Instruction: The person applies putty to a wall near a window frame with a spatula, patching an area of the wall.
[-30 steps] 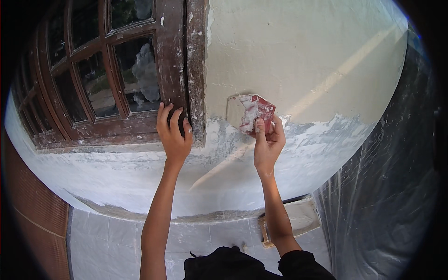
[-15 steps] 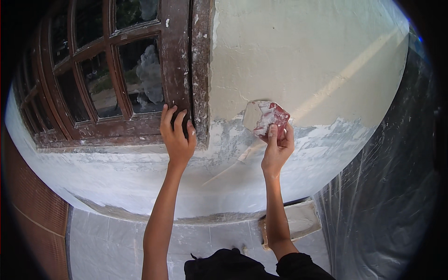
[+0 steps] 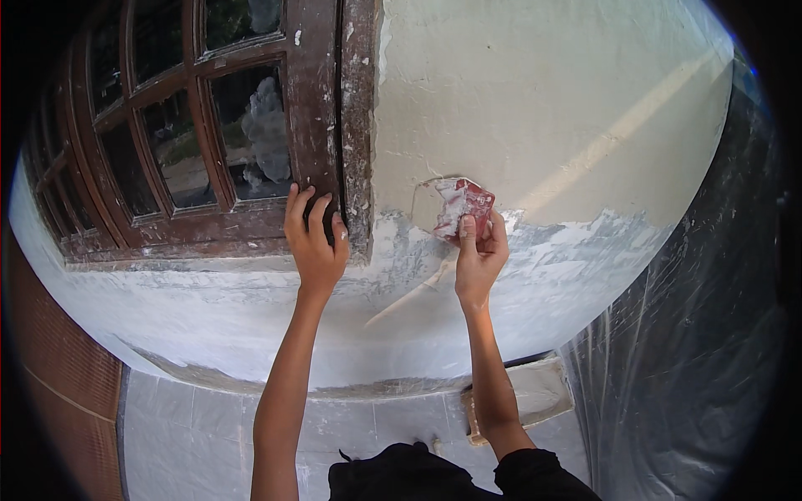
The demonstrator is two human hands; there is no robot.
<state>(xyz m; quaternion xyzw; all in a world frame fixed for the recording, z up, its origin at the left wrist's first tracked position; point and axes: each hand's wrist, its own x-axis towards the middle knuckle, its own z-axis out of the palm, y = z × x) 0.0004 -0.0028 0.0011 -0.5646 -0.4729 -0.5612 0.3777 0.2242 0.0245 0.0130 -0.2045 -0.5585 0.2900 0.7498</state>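
Cream-coloured wall (image 3: pixel 518 100) fills the upper right of the head view, and its lower part is covered with an uneven white and grey coating (image 3: pixel 576 255). One slanting stripe of light (image 3: pixel 614 146) crosses the wall. On the left is a brown wooden window frame (image 3: pixel 313 100), spotted with white, which holds several dark glass panes (image 3: pixel 246 129).

With my right hand (image 3: pixel 482 259) I hold a flat red tool (image 3: pixel 478 203); the thumb presses on its front side and the other fingers are behind, so the grip is clamped on it. The tool is in front of the wall, just where the cream colour meets the coating, to the right of the window frame. White smears cover much of its face, and if some label is under them, I cannot tell.

My left hand (image 3: pixel 319 246) grips nothing: its fingers are bent and spread apart, at the lower right corner of the window frame.

Below, on the grey tiled floor (image 3: pixel 351 426), a pale tray (image 3: pixel 543 391) is near the wall. Clear plastic sheeting (image 3: pixel 677 359) hangs at the right, and a brown panel (image 3: pixel 54 359) stands at the far left.
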